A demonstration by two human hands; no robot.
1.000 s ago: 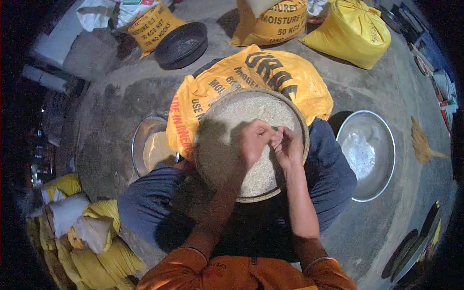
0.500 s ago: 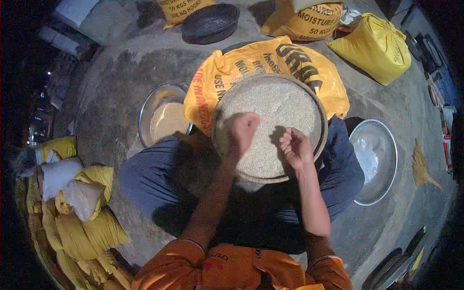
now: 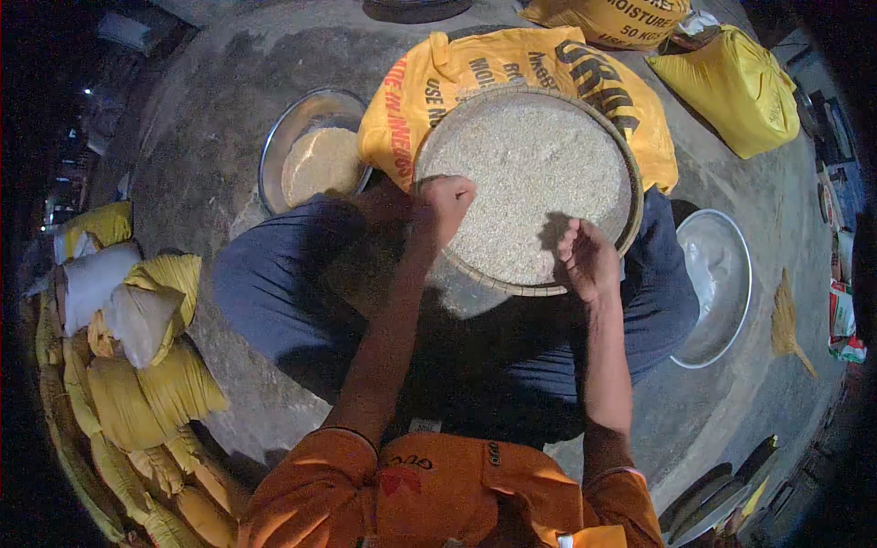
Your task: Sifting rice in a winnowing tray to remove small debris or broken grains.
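A round, rimmed tray (image 3: 630, 155) rests across my lap and the orange sack, its woven-looking edge facing me. Pale grain (image 3: 534, 183) that looks like rice covers its bottom. Over the tray's left edge my left hand (image 3: 446, 205) is closed, fingers curled in; whatever it holds is hidden. My right hand (image 3: 592, 261) is at the near right rim, palm side turned up and in, fingers bent together. Anything pinched there is too small to make out. A dark shadow falls on the grain beside it.
An orange printed sack (image 3: 393, 128) lies under the tray's far side. A metal basin (image 3: 267, 151) with tan grain stands left, a shiny metal basin (image 3: 722, 315) right. Beyond are a yellow sack (image 3: 740, 100) and a small broom (image 3: 786, 315). Yellow sacks (image 3: 151, 393) pile at left.
Both hands have drawn apart toward the tray's rim, the left outward and the right nearer me. The whole view has shifted, so the tray appears higher in the picture.
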